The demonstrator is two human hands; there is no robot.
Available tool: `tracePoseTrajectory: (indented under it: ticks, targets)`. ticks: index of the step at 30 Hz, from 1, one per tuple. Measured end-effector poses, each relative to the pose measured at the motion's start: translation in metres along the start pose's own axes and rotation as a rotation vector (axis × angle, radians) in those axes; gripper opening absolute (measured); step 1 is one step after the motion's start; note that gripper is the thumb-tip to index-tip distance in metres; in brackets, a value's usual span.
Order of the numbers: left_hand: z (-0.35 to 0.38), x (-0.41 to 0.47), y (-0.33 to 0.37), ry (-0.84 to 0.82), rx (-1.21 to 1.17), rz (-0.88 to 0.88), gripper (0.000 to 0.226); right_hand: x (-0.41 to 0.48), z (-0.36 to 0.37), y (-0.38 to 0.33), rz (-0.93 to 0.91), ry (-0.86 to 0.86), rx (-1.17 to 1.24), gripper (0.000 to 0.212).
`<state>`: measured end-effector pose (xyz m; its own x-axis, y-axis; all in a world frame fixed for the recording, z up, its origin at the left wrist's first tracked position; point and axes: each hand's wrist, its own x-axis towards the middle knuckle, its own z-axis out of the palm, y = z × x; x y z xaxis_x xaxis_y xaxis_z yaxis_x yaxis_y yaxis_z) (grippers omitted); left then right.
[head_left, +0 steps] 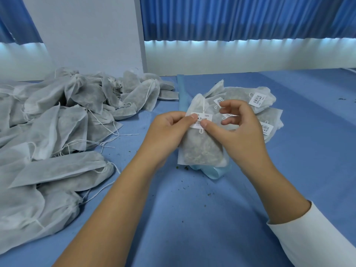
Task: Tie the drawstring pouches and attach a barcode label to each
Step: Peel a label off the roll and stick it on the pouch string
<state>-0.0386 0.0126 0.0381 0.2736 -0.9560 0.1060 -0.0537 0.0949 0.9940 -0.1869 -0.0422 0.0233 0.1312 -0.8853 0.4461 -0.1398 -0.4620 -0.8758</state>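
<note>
A white drawstring pouch [200, 151] filled with dried herbs stands tilted at the table's centre, its neck tied. A white barcode label [201, 120] lies across its drawstring. My left hand [169, 128] pinches the label's left end with thumb and forefinger. My right hand [237, 128] presses its thumb on the label's right part, the other fingers curled loosely above. Behind the right hand lies a small stack of labelled pouches [258, 101].
A big heap of unlabelled pouches [57, 122] with loose strings covers the left of the blue table [192, 218]. A light blue strip [213, 172] lies under the held pouch. Herb crumbs dot the cloth. A white pillar and blue curtains stand behind.
</note>
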Motion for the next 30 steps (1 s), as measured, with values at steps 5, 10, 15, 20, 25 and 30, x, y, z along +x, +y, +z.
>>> tracePoseTrajectory:
  ticks: [5, 10, 15, 20, 25, 30]
  targets:
    - [-0.003, 0.000, 0.004, -0.054, -0.105, -0.073, 0.015, 0.005, -0.007, -0.005, 0.336, -0.222, 0.276, 0.019]
    - [-0.006, 0.001, 0.003, -0.126, -0.099, -0.112, 0.019, 0.008, -0.010, -0.007, 0.493, -0.289, 0.547, 0.040]
    - [-0.003, 0.003, 0.001, -0.058, -0.125, -0.073, 0.016, 0.008, -0.010, -0.005, 0.468, -0.305, 0.549, 0.022]
    - [0.000, 0.005, -0.001, 0.038, -0.176, -0.068, 0.017, 0.005, -0.009, -0.008, 0.375, -0.331, 0.501, 0.021]
    - [0.000, 0.011, -0.008, 0.197, -0.155, -0.086, 0.019, 0.003, -0.006, -0.005, 0.272, -0.292, 0.291, 0.042]
    - [-0.009, 0.017, -0.012, 0.313, -0.157, -0.102, 0.024, 0.002, -0.006, -0.003, 0.132, -0.445, 0.248, 0.032]
